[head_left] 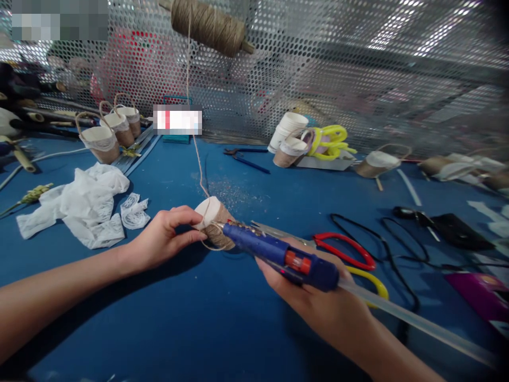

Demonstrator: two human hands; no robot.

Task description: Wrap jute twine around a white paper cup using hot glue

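Observation:
My left hand (pixel 169 233) pinches the pale end of a small burlap-wrapped paper cup (pixel 226 212) tilted on the blue table; thumb and fingers are closed on it. A strand of twine (pixel 194 140) runs down from a spool (pixel 209 27) to the cup, and a loop of it hangs beside my fingertips. In my right hand (pixel 314 305) is a blue hot glue gun (pixel 258 241), its nozzle at the cup's side, touching or very close. From its back sticks a long translucent glue stick (pixel 413 315).
Scissors (pixel 350 249) with red and yellow handles lie beyond the glue gun. White lace (pixel 85 201) is heaped at left, behind it handled cups (pixel 101 146). Blue-handled pliers (pixel 248 156), stacked cups (pixel 288 130) and yellow coils (pixel 328 140) stand along the mesh partition (pixel 318 58). A black cord (pixel 385 244) lies right.

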